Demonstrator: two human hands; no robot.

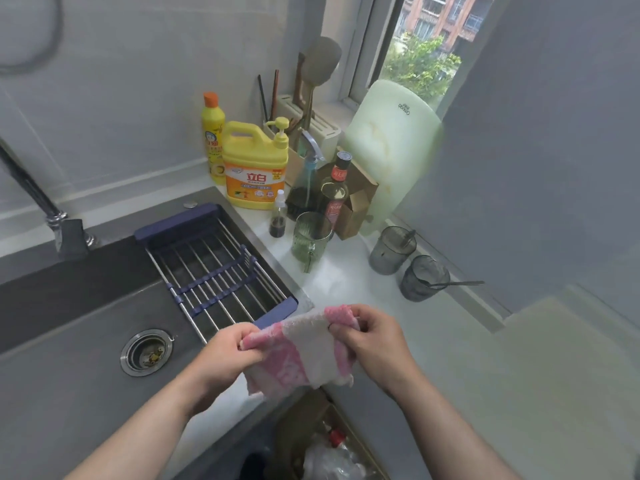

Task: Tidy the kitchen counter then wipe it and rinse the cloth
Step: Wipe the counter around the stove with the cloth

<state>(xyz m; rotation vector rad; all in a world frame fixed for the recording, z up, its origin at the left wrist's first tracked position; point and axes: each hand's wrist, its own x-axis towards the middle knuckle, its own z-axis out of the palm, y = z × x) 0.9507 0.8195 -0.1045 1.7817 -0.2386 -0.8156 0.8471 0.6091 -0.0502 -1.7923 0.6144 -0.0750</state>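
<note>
Hands, left point(227, 355) and right point(372, 344), each grip one pink-and-white cloth point(301, 351); two grey cups point(391, 251) nearby.

- Big yellow detergent jug point(255, 164) w/ pump, at bench corner behind the sink: orange label reads "立白" in large red chars; smaller lines below it too small to read.
- Pale green cutting board point(391, 147), leaning by the window: small dark logo near top edge, sideways to the camera, looks like "Ouqqo" – not sure of the letters.
- Slim yellow bottle point(213, 136) w/ orange cap, left of the jug: label w/ cartoon face + chars, blurred, can't read.
- Dark bottle point(335, 188) w/ red label, right of the jug: text on neck and body labels too blurred to read.
</note>
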